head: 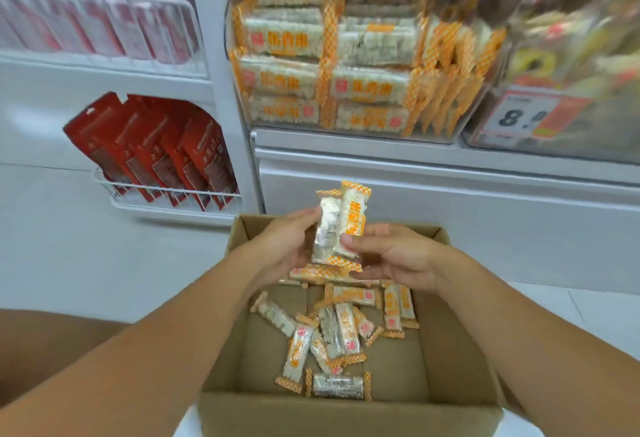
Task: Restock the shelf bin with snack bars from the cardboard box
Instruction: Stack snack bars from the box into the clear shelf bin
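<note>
Here, two orange-and-white wrapped snack bars (341, 225) are pinched upright between the left hand (284, 246) and right hand (391, 256) above the open brown cardboard box (450, 350), probably squared together for stacking in the clear plastic shelf bin (460, 124).

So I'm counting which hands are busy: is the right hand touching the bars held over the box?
Touching. The head view shows the right hand pinching the held bars, thumb on the wrappers.
</note>
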Motion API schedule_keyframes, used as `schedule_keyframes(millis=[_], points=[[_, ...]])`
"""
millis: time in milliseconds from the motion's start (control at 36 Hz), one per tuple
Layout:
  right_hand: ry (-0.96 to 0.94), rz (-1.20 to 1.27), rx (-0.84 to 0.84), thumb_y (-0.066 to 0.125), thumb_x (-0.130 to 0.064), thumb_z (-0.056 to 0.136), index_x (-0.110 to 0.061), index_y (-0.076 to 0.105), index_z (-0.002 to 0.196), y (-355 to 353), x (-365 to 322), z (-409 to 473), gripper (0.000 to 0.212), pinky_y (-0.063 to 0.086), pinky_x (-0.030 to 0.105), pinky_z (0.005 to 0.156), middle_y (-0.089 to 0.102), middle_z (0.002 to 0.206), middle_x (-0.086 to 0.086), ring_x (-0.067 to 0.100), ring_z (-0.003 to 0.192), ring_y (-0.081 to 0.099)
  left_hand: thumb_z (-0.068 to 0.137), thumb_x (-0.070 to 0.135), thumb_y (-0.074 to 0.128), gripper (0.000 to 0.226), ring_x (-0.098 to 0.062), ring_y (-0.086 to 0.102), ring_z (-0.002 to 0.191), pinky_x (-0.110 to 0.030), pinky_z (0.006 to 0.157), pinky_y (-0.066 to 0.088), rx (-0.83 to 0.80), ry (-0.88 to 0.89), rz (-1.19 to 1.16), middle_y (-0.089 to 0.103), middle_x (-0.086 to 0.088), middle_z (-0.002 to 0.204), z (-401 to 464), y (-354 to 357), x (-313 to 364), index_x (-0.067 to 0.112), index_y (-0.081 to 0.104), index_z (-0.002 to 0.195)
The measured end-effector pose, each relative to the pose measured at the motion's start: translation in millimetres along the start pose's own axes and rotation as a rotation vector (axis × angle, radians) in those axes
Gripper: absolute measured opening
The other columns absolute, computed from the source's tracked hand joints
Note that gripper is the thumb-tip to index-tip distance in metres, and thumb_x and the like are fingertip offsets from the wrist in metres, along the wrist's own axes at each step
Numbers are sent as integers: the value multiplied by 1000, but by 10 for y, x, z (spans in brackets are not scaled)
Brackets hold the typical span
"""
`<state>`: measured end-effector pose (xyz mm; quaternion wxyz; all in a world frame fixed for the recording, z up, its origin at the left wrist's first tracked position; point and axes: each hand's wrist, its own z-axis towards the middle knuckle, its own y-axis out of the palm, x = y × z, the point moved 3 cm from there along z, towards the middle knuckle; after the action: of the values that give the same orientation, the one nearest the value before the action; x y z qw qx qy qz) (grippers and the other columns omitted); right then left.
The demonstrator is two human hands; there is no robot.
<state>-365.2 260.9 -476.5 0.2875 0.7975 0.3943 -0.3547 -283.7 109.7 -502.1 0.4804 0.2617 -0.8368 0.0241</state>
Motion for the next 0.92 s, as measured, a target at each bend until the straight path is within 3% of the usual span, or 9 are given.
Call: schedule_keyframes(millis=[83, 167, 389, 472, 611, 667, 750, 861, 917], points=[[-45, -151, 23, 78, -23, 79, -10, 70, 84, 81, -519, -248, 16, 55, 18, 57, 65, 70, 2, 8, 60, 57, 102, 50, 47, 50, -29, 69, 104, -37, 81, 59, -107, 92, 111, 71, -14, 122, -238, 141, 569, 12, 63, 129], [-111, -244, -38, 73, -17, 88, 0, 70, 86, 247, -1036, -443, 18, 57, 18, 56, 64, 64, 5, 8, 55, 60, 67, 77, 71, 84, -30, 69, 104, -42, 96, 51, -140, 183, 329, 72, -12, 118, -522, 289, 1100, 13, 67, 121], [-405, -226, -39, 83, 4, 65, 14, 48, 124, 485, -1863, -799, 69, 60, 25, 64, 71, 103, 28, 27, 81, 74, 69, 23, 80, 46, -22, 69, 86, -34, 84, 52, -267, 308, 435, 76, -12, 99, -1015, 342, 1980, 6, 74, 111], [-449, -260, -26, 78, 11, 73, 1, 51, 110, 403, -2036, -857, 48, 60, 27, 62, 73, 93, 23, 27, 76, 75, 87, 15, 69, 17, -25, 69, 75, -37, 75, 58, -251, 273, 408, 75, -16, 89, -1033, 405, 2078, 6, 76, 99], [-774, -700, 260, 95, -15, 60, -40, 39, 142, 131, -2487, -846, 102, 61, 29, 76, 48, 139, -5, 7, 96, 68, 76, 14, 76, 14, -17, 66, 56, -27, 48, 56, -333, 192, 565, 71, -13, 83, -926, 406, 2448, 6, 70, 85], [-848, -747, 229, 91, -34, 61, -48, 44, 138, 62, -2610, -775, 91, 58, 31, 83, 47, 138, -7, 4, 104, 61, 69, 16, 77, 29, -19, 64, 55, -30, 55, 56, -348, 167, 629, 69, -24, 89, -855, 332, 2582, 1, 70, 92], [-828, -631, 58, 81, -27, 69, -30, 65, 111, 5, -2660, -589, 44, 57, 28, 67, 66, 100, 5, 12, 87, 63, 64, 24, 82, 51, -22, 63, 62, -31, 60, 54, -303, 172, 721, 62, -38, 115, -724, 198, 2744, -5, 71, 104], [-909, -559, 141, 78, -25, 73, -17, 69, 100, -78, -2768, -364, 30, 56, 24, 65, 70, 92, 10, 14, 81, 67, 59, 33, 91, 58, -20, 62, 108, -38, 95, 48, -102, 311, 797, 66, -2, 126, -650, 80, 3024, 18, 73, 112], [-936, -477, 208, 78, -27, 73, -13, 70, 100, -118, -2830, -273, 32, 55, 25, 63, 72, 89, 7, 12, 77, 68, 69, 34, 88, 51, -10, 56, 115, -30, 94, 44, 127, 512, 869, 60, 9, 127, -626, -3, 3159, 32, 66, 114]])
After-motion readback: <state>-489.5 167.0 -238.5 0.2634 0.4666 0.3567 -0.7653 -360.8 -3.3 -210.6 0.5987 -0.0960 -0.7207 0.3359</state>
